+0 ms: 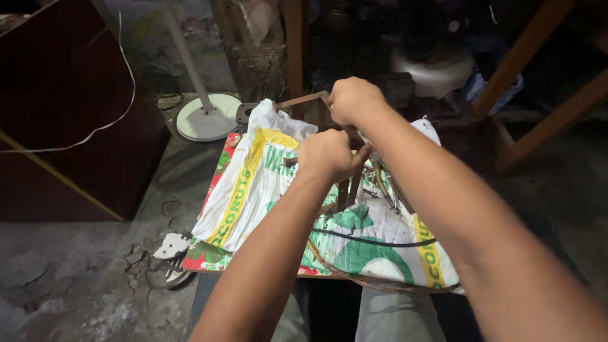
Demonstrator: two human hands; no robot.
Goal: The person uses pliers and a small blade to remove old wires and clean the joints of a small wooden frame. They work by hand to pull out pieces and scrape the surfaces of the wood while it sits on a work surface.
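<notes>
My left hand [326, 154] is closed around thin brown strips [352, 183] that run down across a white woven sack [266, 183] with green and yellow print. Just beyond it my right hand [352, 100] grips another brown strip [303, 99] that stretches to the left over the sack's top edge. The sack lies spread over a low board with a red floral cover [212, 256]. A dark cord [373, 240] and more brown strips curve along the sack's near edge. What lies under my hands is hidden.
A white fan base with its pole [208, 116] stands on the concrete floor behind the sack. A dark red cabinet [63, 107] with a white wire fills the left. Wooden frame legs [538, 101] rise at the right. A sandal [171, 250] lies by the board's left corner.
</notes>
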